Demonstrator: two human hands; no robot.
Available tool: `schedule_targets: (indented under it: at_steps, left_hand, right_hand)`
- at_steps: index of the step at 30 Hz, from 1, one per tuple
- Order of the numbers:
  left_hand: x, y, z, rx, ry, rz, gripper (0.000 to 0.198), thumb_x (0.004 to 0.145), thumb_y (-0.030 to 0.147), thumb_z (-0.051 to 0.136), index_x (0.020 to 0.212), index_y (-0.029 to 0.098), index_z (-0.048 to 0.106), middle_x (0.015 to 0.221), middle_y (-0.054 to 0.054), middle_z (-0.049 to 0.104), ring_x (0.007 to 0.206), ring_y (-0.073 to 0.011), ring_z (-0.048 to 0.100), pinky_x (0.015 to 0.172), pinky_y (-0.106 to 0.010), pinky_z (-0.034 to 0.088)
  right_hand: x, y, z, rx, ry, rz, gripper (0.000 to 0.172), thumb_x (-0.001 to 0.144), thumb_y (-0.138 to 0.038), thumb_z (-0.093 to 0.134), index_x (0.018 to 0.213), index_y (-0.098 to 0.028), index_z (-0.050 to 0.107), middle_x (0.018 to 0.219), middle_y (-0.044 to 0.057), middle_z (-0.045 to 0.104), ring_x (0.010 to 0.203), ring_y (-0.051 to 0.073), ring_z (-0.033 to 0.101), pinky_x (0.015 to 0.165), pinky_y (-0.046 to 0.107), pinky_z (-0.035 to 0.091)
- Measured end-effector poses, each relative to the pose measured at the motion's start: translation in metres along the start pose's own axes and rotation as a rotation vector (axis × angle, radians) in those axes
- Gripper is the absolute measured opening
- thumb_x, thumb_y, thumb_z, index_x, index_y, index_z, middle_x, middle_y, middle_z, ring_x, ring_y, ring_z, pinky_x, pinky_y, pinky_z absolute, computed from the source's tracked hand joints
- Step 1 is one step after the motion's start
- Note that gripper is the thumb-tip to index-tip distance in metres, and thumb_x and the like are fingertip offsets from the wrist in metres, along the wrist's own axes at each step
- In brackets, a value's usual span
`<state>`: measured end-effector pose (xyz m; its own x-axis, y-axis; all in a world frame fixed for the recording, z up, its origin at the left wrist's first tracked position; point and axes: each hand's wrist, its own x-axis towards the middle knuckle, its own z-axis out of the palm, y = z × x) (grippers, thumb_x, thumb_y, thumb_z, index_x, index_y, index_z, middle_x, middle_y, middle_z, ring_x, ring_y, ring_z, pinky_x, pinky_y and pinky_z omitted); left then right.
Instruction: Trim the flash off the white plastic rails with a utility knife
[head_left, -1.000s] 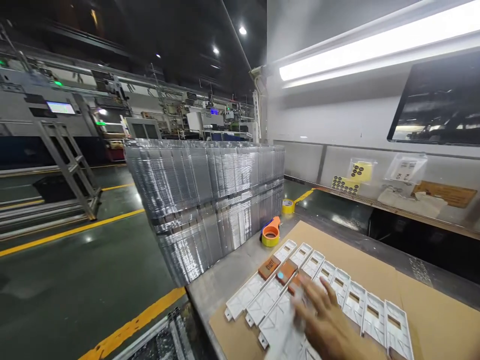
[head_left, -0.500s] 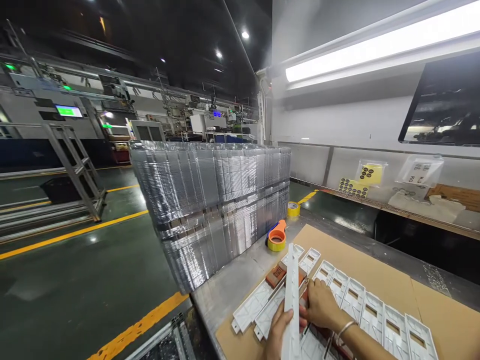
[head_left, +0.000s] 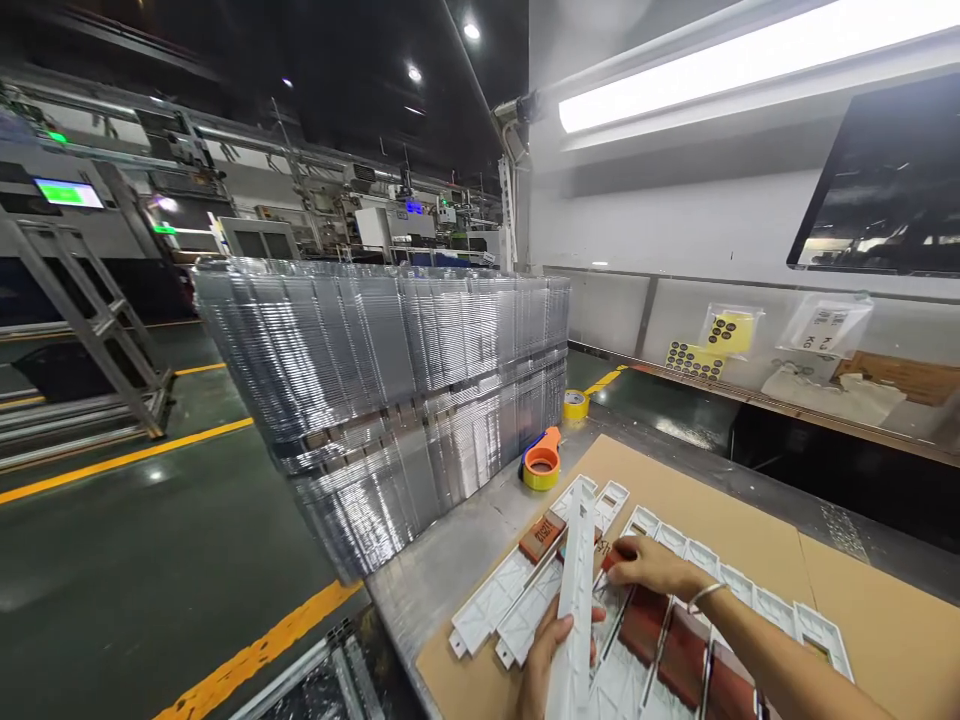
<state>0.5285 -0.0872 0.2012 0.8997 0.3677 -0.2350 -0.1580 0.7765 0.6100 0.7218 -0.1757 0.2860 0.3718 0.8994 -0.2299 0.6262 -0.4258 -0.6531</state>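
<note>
As seen from beside the bench, the biggest thing is a stack of clear trays [head_left: 390, 390], off the far-left corner of the cardboard sheet [head_left: 862, 620]. On the sheet, a row of white frames [head_left: 757, 600] lies flat, side by side. At the sheet's near-left end a raised white frame [head_left: 577, 560] stands on edge. The left hand [head_left: 544, 660] is closed round its lower part. The right hand [head_left: 649, 565] sits just right of it with fingers curled low, tips at a small reddish piece; pinched or not, cannot tell. An orange tape dispenser [head_left: 541, 465] sits beyond the sheet's far-left edge. Judgement: the frame is long and thin, gripped low with its top free, so a hold nearer the middle would steady it.
</note>
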Motion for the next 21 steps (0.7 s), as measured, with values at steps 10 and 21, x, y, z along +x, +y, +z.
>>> schedule_targets:
  at_steps: [10,21]
  left_hand:
    - [-0.026,0.009,0.022,0.023,0.011,0.139,0.043,0.066,0.039,0.074,0.106,0.023,0.070,0.117,-0.006,0.067,0.120,-0.0275,0.054,0.104,-0.036,0.038]
    - [-0.064,-0.020,0.054,0.140,0.024,0.341,0.054,0.074,0.051,0.070,0.121,0.025,0.063,0.131,-0.009,0.059,0.131,-0.0305,0.043,0.112,-0.045,0.029]
  right_hand:
    - [-0.065,-0.031,0.026,0.220,0.283,-0.345,0.089,0.072,-0.035,0.067,0.148,-0.016,0.025,0.152,0.015,0.026,0.139,0.033,0.023,0.114,0.052,0.019]
    - [-0.113,-0.056,0.067,-0.220,0.416,-0.559,0.103,0.063,-0.006,0.054,0.153,-0.011,0.005,0.149,0.021,0.030,0.139,0.033,0.025,0.110,0.052,0.031]
